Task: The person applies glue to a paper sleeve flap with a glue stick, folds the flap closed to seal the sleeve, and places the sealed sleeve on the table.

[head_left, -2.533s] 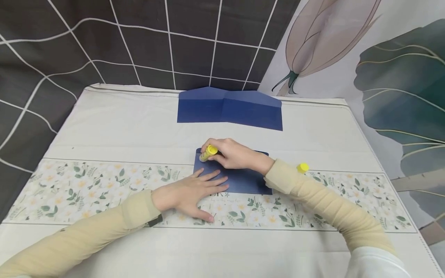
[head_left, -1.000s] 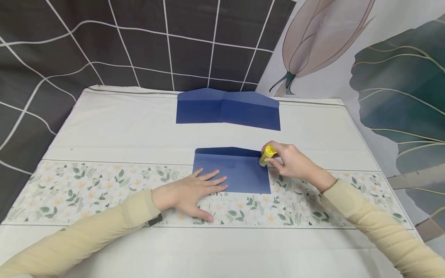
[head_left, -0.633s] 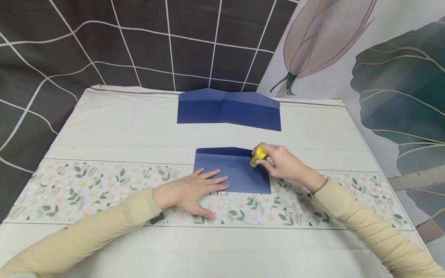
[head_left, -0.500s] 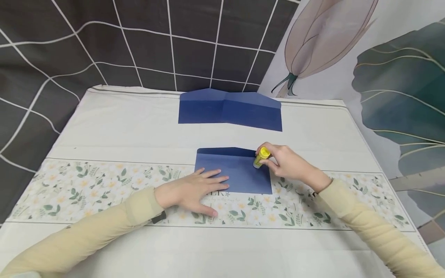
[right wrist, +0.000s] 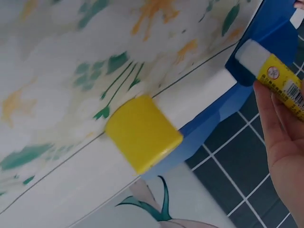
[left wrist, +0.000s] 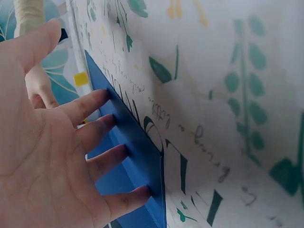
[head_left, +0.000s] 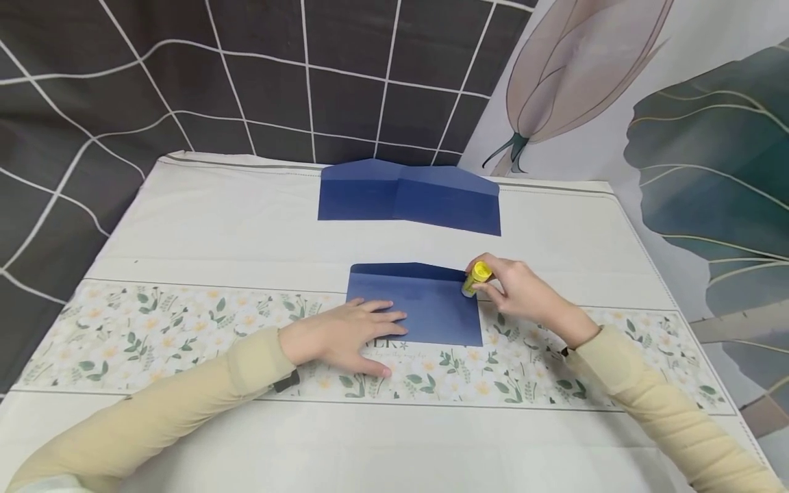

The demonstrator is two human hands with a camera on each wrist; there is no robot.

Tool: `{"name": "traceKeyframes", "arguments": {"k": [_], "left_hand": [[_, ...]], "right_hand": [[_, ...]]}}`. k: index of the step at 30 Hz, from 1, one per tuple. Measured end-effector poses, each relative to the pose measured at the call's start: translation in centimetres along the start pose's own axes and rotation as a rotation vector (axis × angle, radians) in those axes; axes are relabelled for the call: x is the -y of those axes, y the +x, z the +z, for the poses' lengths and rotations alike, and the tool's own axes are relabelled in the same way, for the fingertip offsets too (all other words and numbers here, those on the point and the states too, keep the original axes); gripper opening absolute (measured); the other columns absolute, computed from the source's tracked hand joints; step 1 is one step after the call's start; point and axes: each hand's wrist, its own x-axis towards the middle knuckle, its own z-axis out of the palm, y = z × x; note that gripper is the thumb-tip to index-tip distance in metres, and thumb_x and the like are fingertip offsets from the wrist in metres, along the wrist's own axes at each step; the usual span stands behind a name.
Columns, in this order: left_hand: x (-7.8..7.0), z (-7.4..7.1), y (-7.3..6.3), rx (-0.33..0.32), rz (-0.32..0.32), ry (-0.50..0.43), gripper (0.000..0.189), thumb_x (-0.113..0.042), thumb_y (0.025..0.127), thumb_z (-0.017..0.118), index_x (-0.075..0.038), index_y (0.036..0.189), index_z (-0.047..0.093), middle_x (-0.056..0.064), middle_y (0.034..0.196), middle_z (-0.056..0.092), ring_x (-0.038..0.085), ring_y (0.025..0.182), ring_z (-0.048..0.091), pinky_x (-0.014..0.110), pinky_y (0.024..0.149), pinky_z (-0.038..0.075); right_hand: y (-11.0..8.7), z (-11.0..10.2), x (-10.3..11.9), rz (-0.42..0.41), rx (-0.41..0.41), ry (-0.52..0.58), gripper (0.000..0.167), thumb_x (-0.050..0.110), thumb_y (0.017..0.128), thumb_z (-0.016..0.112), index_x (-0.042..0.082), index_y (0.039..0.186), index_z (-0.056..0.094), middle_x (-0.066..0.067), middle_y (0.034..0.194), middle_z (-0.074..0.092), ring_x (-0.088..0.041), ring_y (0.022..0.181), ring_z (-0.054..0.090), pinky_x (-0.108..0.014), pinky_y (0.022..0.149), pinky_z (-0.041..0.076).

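Observation:
A dark blue paper envelope (head_left: pixel 431 311) lies on the table, its upper edge a darker strip. My left hand (head_left: pixel 345 334) rests on its lower left part, fingers spread and straight. Between the thumb and fingers of my right hand (head_left: pixel 524 293) is a yellow glue stick (head_left: pixel 477 279), tilted with its white end (right wrist: pixel 252 54) down at the envelope's upper right corner. The loose yellow cap (right wrist: pixel 142 135) stands on the cloth near the right hand in the right wrist view; in the head view the hand hides it.
Two more blue envelopes (head_left: pixel 357 200) lie side by side, overlapping, at the table's far edge. The white tablecloth (head_left: pixel 246 233) has a floral band across the middle. Behind it hangs a dark curtain (head_left: pixel 345 103) with white lines; a leaf-patterned cloth (head_left: pixel 696 192) hangs at the right.
My right hand has carried the glue stick from the envelope's upper left to its upper right corner, shifting slightly left and back right lately. The left hand has stayed in place.

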Motion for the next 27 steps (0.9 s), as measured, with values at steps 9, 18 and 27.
{"name": "traceKeyframes", "arguments": {"k": [9, 18, 27], "left_hand": [[-0.1, -0.2, -0.1, 0.045, 0.009, 0.006, 0.076, -0.059, 0.086, 0.06, -0.025, 0.15, 0.035, -0.004, 0.16, 0.022, 0.023, 0.15, 0.012, 0.057, 0.119, 0.011], [-0.4, -0.9, 0.3, 0.024, 0.011, 0.075, 0.052, -0.031, 0.095, 0.058, -0.018, 0.144, 0.045, -0.001, 0.156, 0.033, 0.025, 0.147, 0.025, 0.054, 0.119, 0.017], [0.8, -1.6, 1.5, -0.082, 0.067, 0.04, 0.06, -0.001, 0.079, 0.07, -0.021, 0.134, 0.056, -0.002, 0.144, 0.05, 0.021, 0.135, 0.044, 0.048, 0.114, 0.033]], "right_hand": [[-0.6, -1.1, -0.1, 0.025, 0.101, 0.033, 0.027, 0.005, 0.09, 0.064, 0.009, 0.115, 0.055, -0.006, 0.099, 0.069, -0.014, 0.079, 0.065, -0.028, 0.067, 0.056], [0.3, -3.2, -1.0, 0.045, -0.208, 0.104, 0.027, 0.004, 0.08, 0.076, 0.009, 0.105, 0.069, -0.003, 0.104, 0.069, -0.005, 0.091, 0.059, -0.018, 0.076, 0.048], [2.5, -2.7, -0.7, 0.335, -0.375, 0.604, 0.022, 0.003, 0.091, 0.062, -0.007, 0.11, 0.059, 0.02, 0.085, 0.067, 0.001, 0.067, 0.063, -0.014, 0.063, 0.054]]}}
